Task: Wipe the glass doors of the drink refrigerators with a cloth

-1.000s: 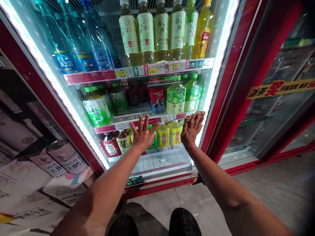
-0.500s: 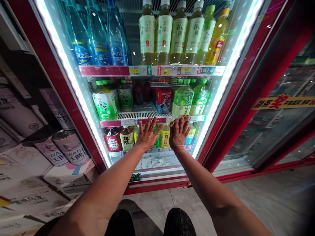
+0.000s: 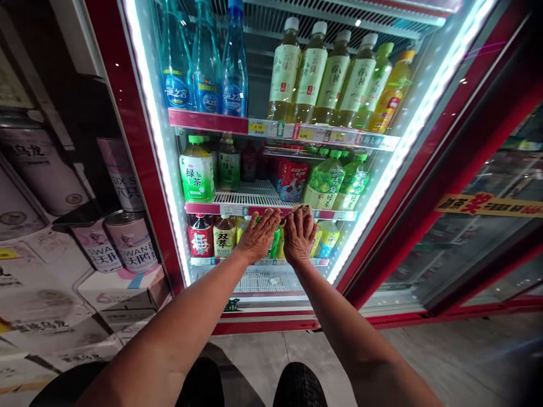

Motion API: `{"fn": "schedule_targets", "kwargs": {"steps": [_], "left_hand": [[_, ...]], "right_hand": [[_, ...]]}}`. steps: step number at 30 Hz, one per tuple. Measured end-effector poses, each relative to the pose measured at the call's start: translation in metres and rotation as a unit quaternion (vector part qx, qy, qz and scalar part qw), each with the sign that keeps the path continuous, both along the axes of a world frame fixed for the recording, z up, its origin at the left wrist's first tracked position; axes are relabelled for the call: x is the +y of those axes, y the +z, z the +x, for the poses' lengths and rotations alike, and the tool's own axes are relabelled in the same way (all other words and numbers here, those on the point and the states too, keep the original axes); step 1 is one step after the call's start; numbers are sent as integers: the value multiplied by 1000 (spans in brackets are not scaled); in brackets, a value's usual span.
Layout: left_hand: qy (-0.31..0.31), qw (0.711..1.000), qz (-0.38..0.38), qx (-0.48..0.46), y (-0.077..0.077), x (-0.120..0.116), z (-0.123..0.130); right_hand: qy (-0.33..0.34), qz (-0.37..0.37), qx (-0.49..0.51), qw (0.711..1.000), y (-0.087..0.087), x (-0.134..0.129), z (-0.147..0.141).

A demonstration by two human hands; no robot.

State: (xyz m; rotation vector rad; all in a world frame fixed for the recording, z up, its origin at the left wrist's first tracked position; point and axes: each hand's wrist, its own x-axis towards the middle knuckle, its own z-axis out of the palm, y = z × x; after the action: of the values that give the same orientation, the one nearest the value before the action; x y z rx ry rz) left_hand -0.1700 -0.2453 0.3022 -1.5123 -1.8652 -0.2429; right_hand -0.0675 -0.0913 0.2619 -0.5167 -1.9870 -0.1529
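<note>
My right hand point(image 3: 299, 236) is at the front edge of the middle shelf point(image 3: 250, 210), its fingers bent over a crumpled brownish cloth point(image 3: 302, 210) that shows only in part. Just to its left, my left hand point(image 3: 259, 236) rests against the same edge with its fingers spread a little and nothing visible in it. A red printed pack point(image 3: 292, 180) stands on that shelf behind the hands. To the right of it are green plastic bottles point(image 3: 326, 183); green tea bottles point(image 3: 197, 172) stand at the left.
Tall blue bottles point(image 3: 207, 85) and pale tea bottles point(image 3: 285, 76) fill the upper shelf. Below the hands is a row of bottles point(image 3: 224, 236). Cans point(image 3: 131, 240) and boxes point(image 3: 123, 288) are stacked left of the fridge. A red door frame point(image 3: 407, 209) stands right.
My right hand and the cloth have slid left along the shelf edge, closer to my left hand. The fingers of my left hand are nearer together. The view has tilted and shifted.
</note>
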Motion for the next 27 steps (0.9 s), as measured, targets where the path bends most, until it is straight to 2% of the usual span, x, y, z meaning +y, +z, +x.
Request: {"fn": "schedule_targets", "kwargs": {"steps": [2, 4, 7, 10, 12, 15, 17, 19, 21, 23, 27], "left_hand": [[-5, 1000, -5, -3, -2, -9, -6], [-2, 1000, 0, -9, -6, -20, -14], [23, 999, 36, -25, -11, -38, -25], [58, 994, 80, -43, -9, -53, -33], [77, 990, 107, -54, -6, -63, -38], [105, 982, 136, -75, -2, -77, -47], [113, 981, 131, -86, -1, -85, -52], [111, 983, 114, -95, 0, -90, -55], [107, 984, 102, -99, 0, -92, -57], [103, 985, 98, -94, 0, -95, -58], [91, 990, 85, -67, 2, -108, -63]], "right_hand": [[23, 23, -50, 998, -3, 4, 9], [30, 22, -61, 997, -2, 9, 13], [17, -10, 4, 1000, 8, 4, 2], [9, -16, 57, 998, 12, -16, -18], [14, 9, 41, 999, 8, -26, -24], [37, 57, -26, 997, 0, -28, -19], [47, 68, -50, 995, 1, -26, -15], [36, 55, -33, 997, 9, -30, -18], [26, 42, -13, 999, 19, -42, -27], [41, 55, -35, 997, 25, -58, -38], [98, 108, -129, 981, 20, -74, -44]]}}
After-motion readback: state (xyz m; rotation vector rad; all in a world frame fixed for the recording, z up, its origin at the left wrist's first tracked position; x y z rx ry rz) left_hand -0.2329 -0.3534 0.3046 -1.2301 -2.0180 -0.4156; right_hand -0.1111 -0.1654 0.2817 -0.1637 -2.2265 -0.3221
